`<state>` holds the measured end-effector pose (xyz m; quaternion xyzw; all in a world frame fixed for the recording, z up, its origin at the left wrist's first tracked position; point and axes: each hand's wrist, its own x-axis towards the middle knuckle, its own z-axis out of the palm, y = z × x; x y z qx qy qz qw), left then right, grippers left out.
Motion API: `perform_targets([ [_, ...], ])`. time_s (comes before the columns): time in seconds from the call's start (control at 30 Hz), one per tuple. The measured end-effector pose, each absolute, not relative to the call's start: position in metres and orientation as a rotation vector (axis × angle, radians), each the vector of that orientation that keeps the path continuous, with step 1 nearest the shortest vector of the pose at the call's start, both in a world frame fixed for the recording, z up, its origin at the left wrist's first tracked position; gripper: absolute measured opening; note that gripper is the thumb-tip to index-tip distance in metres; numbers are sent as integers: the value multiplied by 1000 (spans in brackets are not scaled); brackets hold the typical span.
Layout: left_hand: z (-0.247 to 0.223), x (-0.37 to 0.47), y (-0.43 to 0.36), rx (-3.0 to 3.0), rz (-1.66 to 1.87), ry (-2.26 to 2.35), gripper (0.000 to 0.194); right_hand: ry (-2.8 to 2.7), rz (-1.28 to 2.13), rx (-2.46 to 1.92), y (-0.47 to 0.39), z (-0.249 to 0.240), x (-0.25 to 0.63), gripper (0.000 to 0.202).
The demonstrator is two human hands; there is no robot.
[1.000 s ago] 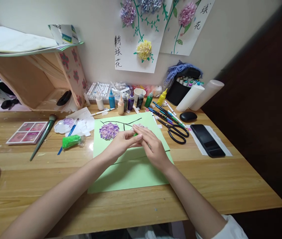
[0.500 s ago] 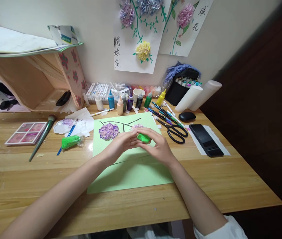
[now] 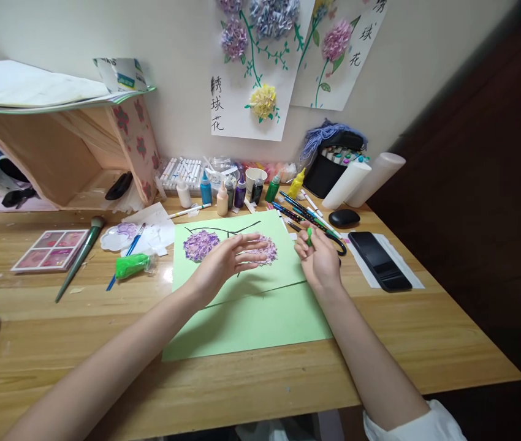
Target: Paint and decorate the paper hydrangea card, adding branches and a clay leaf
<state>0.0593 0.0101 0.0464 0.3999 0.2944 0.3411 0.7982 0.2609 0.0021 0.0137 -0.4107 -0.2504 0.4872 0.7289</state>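
Note:
My left hand is open above a light green sheet of paper, its fingers stretched toward the right. Under the fingers shows a pink paper-like flower, partly hidden. A purple flower sits left of it, and dark drawn branches run above both. Off the sheet's right edge, my right hand is closed, with a piece of bright green clay held in its curled fingers. A packet of the same green clay lies on the table at the left.
Black scissors, partly behind my right hand, lie near several pens. Farther right are a phone and a black mouse. Small paint bottles line the back. A blue brush and a palette lie left.
My hands have come apart. The right hand has moved right with the green clay in its fingers; the left stays over the sheet and has opened, uncovering more of the pink flower.

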Motion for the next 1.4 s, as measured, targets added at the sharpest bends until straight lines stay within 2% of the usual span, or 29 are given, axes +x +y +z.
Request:
perform_targets([
  [0.1, 43, 59, 12, 876, 732, 707, 29, -515, 1347, -866, 4, 13, 269, 50],
  [0.17, 42, 60, 11, 901, 722, 727, 25, -535, 1440, -850, 1, 14, 269, 57],
  [0.3, 43, 61, 9, 933, 682, 733, 22, -580, 1474, -855, -3, 17, 264, 53],
  [0.47, 40, 61, 7, 970, 584, 721, 23, -673, 1316, -845, -2, 15, 254, 16],
  [0.63, 41, 60, 5, 1009, 556, 703, 21, -736, 1266, -944, 1, 9, 252, 32],
  [0.77, 38, 60, 6, 1072, 544, 715, 18, -757, 1331, -987, 1, 7, 254, 28],
  [0.87, 35, 61, 6, 1091, 514, 741, 19, -720, 1423, -913, 1, 7, 257, 52],
  [0.93, 33, 61, 6, 1091, 498, 757, 20, -694, 1436, -877, 2, 7, 260, 56],
  [1.03, 30, 63, 5, 1093, 446, 762, 23, -707, 1299, -888, 2, 6, 260, 46],
  [1.17, 25, 65, 2, 1039, 394, 792, 36, -1026, 1001, -1023, -2, 5, 250, 14],
  [1.27, 20, 68, 2, 971, 504, 796, 46, -1454, 875, -1121, -8, 6, 240, 28],
  [1.4, 19, 69, 4, 960, 635, 739, 48, -1827, 652, -1081, -17, 3, 232, 36],
])
